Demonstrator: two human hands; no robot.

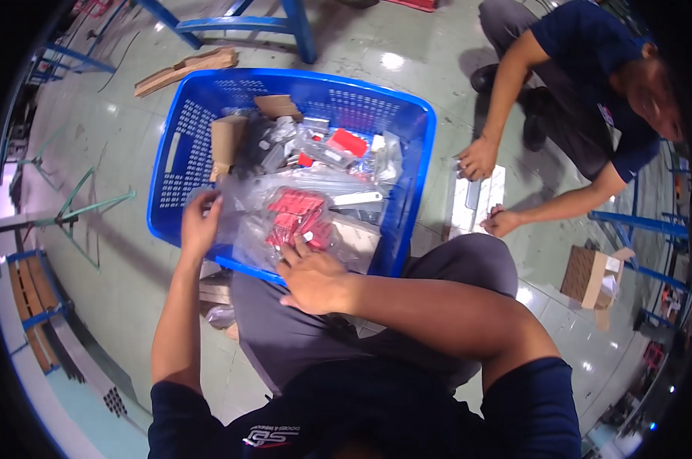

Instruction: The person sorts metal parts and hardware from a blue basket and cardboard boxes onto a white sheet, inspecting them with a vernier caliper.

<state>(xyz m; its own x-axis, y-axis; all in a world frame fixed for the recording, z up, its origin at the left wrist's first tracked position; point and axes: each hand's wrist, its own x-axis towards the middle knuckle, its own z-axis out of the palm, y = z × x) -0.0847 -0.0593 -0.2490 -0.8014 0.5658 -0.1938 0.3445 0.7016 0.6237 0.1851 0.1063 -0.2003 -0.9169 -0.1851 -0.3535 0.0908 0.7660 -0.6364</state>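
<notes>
A blue plastic basket (430,164) full of mixed parts stands in front of my knees. At its left side my left hand (201,223) pinches the edge of a clear plastic bag (243,200). Inside that thin plastic lie several red pieces (296,213), bunched near the basket's front. My right hand (313,279) reaches over the front rim, its fingers apart and their tips resting on the bag by the red pieces. Beside them are a pale flat strip (357,199) and a light-coloured box (355,239).
Further back in the basket are small bagged parts, a red packet (347,142) and cardboard pieces (227,138). A co-worker crouches at the right, both hands on a pale panel (476,200) on the floor. An open carton (585,277) and a blue metal frame (243,24) stand around.
</notes>
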